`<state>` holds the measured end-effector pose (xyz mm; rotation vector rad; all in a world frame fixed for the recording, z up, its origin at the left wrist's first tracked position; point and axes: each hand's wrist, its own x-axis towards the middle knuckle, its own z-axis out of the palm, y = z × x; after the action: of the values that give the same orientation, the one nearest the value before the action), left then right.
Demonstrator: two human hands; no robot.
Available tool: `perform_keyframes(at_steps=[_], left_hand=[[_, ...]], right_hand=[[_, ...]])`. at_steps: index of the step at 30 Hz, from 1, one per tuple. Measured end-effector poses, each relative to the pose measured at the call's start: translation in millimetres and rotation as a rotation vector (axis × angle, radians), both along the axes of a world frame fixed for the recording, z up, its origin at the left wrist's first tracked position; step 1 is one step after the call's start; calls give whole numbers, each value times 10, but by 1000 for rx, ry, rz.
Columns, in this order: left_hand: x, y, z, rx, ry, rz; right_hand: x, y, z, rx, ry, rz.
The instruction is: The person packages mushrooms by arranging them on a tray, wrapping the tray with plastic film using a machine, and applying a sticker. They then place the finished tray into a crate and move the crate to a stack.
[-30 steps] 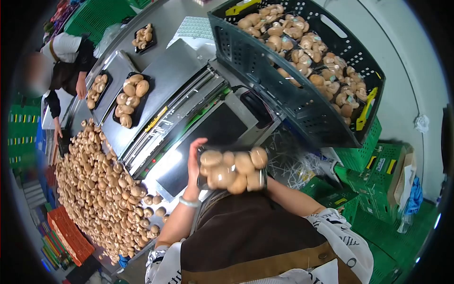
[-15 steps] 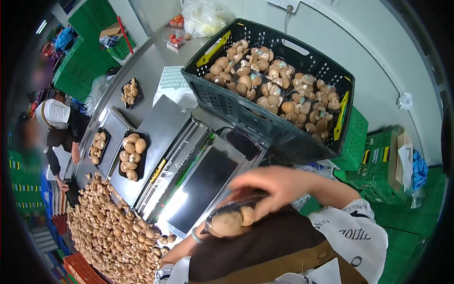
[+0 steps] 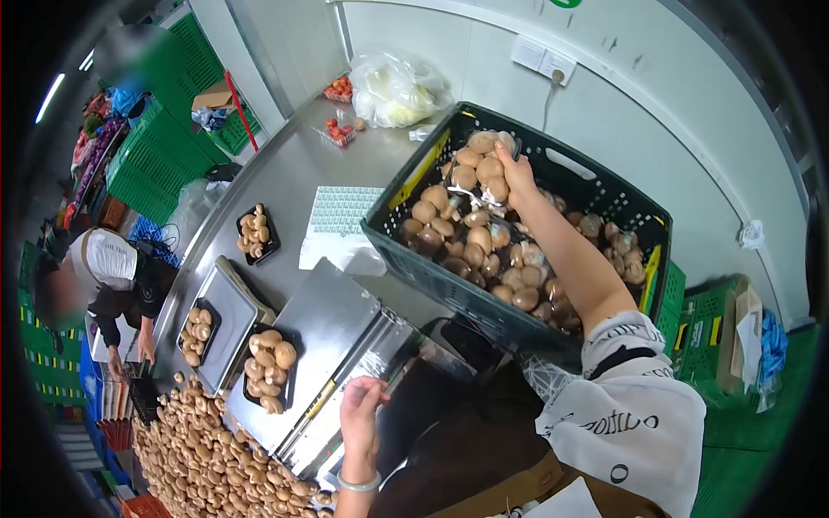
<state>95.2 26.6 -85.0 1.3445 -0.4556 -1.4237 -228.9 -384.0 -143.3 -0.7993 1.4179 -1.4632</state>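
Observation:
My right hand (image 3: 515, 175) reaches into the dark green crate (image 3: 484, 274) and grips a film-wrapped tray of mushrooms (image 3: 480, 164), tilted over other packs in the crate's far left part. My left hand (image 3: 359, 416), a pale bangle at its wrist, hovers above the wrapping machine (image 3: 332, 406). Its fingers are loosely bent and apart, with nothing visible in them. Left of it, a black tray of mushrooms (image 3: 269, 369) sits unwrapped on the machine's metal top. Another mushroom tray (image 3: 197, 335) rests beside the grey scale-like platform (image 3: 226, 315), and a third tray (image 3: 256, 233) stands farther back.
Loose mushrooms (image 3: 216, 449) are heaped at the lower left. A label sheet (image 3: 345, 211), tomato packs (image 3: 338, 131) and a clear bag (image 3: 395, 91) lie on the steel table. A co-worker (image 3: 112, 268) stands at the left. Green crates (image 3: 712, 332) are stacked right.
My right hand has carried the wrapped mushroom tray from near my body up into the crate. My left hand has come up over the machine. The view has shifted.

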Motion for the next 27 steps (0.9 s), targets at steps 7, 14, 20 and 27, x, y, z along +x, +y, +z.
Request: perform_keyframes(at_steps=[7, 14, 20, 27], left_hand=[[424, -227, -35, 9, -161, 129], [1625, -275, -146, -176, -887, 651], [2017, -349, -493, 19, -1470, 177], [1783, -305, -459, -168, -1507, -91]], right_hand=[[204, -489, -368, 335, 262, 6], [-111, -498, -132, -218, 1189, -127], [394, -97, -127, -295, 1565, 260], [1794, 1139, 1092, -678, 952, 589]])
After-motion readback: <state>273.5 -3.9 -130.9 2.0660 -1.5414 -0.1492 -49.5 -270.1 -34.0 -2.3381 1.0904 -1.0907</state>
